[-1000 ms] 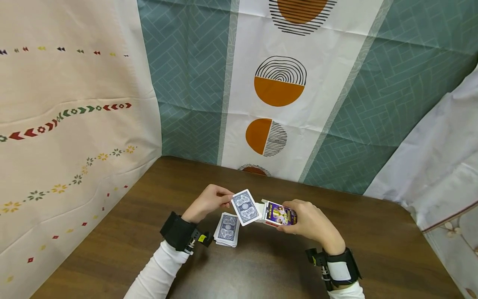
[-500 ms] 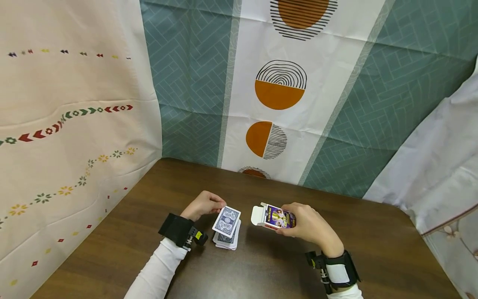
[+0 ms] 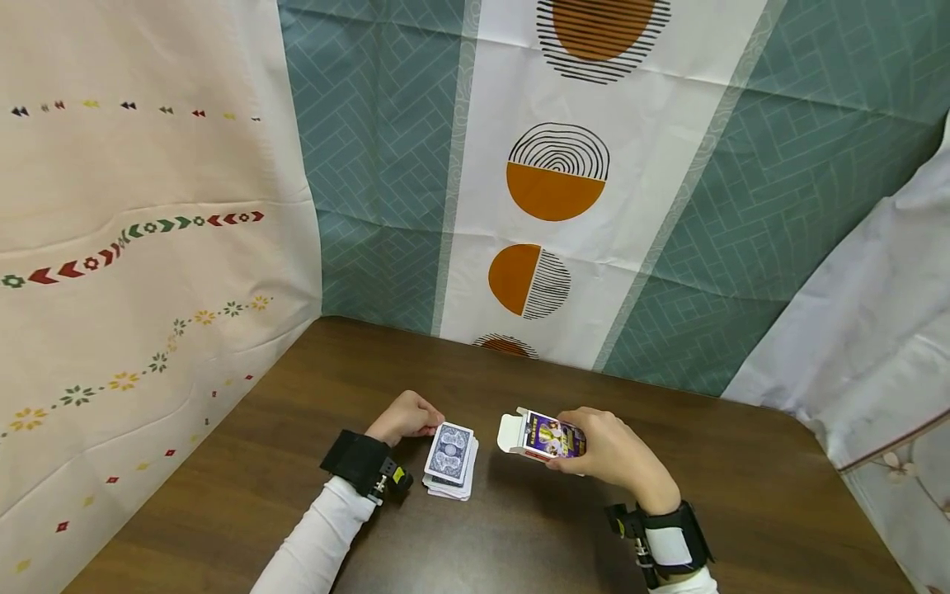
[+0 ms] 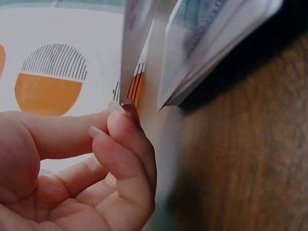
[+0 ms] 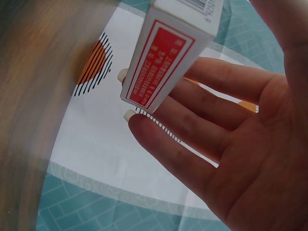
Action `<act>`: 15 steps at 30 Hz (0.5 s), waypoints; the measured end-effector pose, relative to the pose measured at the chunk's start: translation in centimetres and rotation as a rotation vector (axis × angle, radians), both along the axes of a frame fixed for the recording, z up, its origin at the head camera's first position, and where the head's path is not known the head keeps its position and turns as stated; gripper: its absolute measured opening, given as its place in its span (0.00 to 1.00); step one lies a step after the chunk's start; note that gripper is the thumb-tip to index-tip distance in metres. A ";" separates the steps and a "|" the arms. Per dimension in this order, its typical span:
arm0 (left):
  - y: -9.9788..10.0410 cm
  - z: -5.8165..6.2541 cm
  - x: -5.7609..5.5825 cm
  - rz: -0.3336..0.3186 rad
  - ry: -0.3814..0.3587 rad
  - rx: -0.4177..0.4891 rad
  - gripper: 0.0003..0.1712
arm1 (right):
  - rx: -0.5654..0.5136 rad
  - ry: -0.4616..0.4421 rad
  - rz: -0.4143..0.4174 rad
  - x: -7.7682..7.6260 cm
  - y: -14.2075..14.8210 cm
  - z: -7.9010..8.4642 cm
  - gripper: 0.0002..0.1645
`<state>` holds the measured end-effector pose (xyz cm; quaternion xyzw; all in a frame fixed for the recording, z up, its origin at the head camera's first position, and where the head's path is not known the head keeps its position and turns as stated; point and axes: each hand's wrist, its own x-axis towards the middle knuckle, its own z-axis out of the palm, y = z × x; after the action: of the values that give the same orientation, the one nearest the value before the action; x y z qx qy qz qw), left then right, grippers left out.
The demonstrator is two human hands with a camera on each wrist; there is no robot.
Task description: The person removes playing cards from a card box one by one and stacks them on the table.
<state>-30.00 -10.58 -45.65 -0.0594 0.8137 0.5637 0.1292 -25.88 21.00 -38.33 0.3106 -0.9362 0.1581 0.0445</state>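
Between thumb and fingertips my left hand [image 3: 406, 417] pinches the corner of a playing card [image 3: 449, 450] with a blue patterned back. That card lies over a stack of playing cards [image 3: 460, 492] on the table, overlapping it in the head view. In the left wrist view the pinched card [image 4: 137, 43] stands apart from the stack [image 4: 211, 48], a gap between them. My right hand [image 3: 612, 450] grips a purple and white card box [image 3: 552, 437], its flap open toward the left. The right wrist view shows the box's red and white side [image 5: 159, 67] and fingers behind it.
The brown wooden table [image 3: 475, 553] spreads around both hands. Behind it hangs a teal and white curtain [image 3: 386, 206], with a cream patterned cloth [image 3: 148, 330] on the left and a white cloth [image 3: 868, 330] on the right.
My left hand has carried the card from beside the box's opening down and left to over the stack. The right hand still holds the box, shifted slightly left and down in view.
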 end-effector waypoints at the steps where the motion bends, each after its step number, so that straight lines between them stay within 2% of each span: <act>1: 0.1 0.0 0.0 0.000 0.003 -0.007 0.09 | 0.000 0.002 -0.001 0.0 0.0 0.0 0.33; 10: 0.5 -0.4 0.4 0.017 0.068 -0.105 0.05 | 0.003 -0.007 0.007 0.1 -0.1 -0.3 0.34; 15: 0.7 0.0 0.8 0.021 0.137 -0.186 0.04 | 0.002 0.001 0.007 0.0 -0.1 -0.2 0.34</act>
<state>-29.24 -9.84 -45.69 -0.0411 0.8688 0.4897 0.0614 -25.88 20.88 -38.56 0.3141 -0.9352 0.1574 0.0439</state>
